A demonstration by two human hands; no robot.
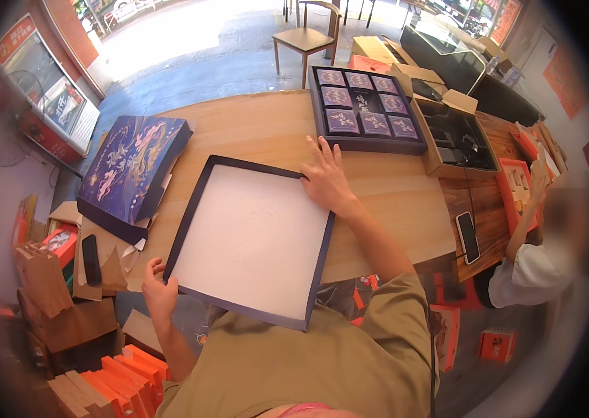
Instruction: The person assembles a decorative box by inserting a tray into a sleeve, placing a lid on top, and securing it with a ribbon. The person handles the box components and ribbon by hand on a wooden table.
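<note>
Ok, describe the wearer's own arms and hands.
The left hand and right hand are bare, without gloves or a visible watch. The plain olive-brown shirt has a loose, short right sleeve, leaving that forearm uncovered.

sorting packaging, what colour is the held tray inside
The tray's inside is white, best in head view.

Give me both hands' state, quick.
Left hand: half curled at the near left corner of the shallow white-lined box; grip unclear.
Right hand: open, fingers extended, touching its far right corner.
</note>
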